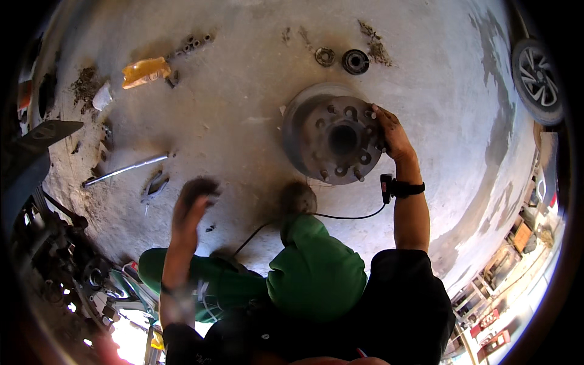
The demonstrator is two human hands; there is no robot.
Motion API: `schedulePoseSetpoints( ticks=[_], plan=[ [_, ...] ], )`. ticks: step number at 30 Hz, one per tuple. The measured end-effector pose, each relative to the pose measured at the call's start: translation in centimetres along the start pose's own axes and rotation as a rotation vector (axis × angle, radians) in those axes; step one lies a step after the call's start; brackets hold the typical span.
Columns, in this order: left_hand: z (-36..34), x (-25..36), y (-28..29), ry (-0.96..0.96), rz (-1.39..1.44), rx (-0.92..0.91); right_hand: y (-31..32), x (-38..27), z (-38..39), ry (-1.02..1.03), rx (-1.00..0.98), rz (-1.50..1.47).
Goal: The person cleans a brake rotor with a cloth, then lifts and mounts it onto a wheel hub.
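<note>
On the concrete floor ahead of me stands a brake drum with its hub, a heavy grey metal piece with wheel studs and a dark hole in the middle. My right hand grips its right rim, the fingers bent over the edge beside a stud. My left hand is in the air to the left of the drum, smeared by motion. Its fingertips look dark, and I cannot make out whether anything is in them. Below and left of it no part of the drum is touched. Pliers lie on the floor nearby.
A long metal bar lies at the left. Farther off are a yellow plastic packet, several small nuts, a ring-shaped part and a black round part. A car wheel stands far right. A cable runs from my right wrist.
</note>
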State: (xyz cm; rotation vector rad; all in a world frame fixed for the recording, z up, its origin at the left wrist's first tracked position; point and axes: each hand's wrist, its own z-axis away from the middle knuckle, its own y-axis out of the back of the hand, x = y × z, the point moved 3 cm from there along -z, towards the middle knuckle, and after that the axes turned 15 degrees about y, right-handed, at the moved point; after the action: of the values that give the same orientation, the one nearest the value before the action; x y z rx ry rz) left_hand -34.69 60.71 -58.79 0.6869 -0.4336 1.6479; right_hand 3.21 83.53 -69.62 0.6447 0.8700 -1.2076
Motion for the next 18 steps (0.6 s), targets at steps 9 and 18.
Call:
schedulePoseSetpoints(
  ticks=[9,18],
  plan=[
    [-9.5,4.2,-15.1,-0.100,-0.030,-0.269,-0.2,0.2,-0.1,0.067,0.057,-0.062],
    [-9.2,-0.8,-12.9,0.149,0.295,-0.408,-6.8,-2.1,2.3,0.326,-0.144,0.435]
  ],
)
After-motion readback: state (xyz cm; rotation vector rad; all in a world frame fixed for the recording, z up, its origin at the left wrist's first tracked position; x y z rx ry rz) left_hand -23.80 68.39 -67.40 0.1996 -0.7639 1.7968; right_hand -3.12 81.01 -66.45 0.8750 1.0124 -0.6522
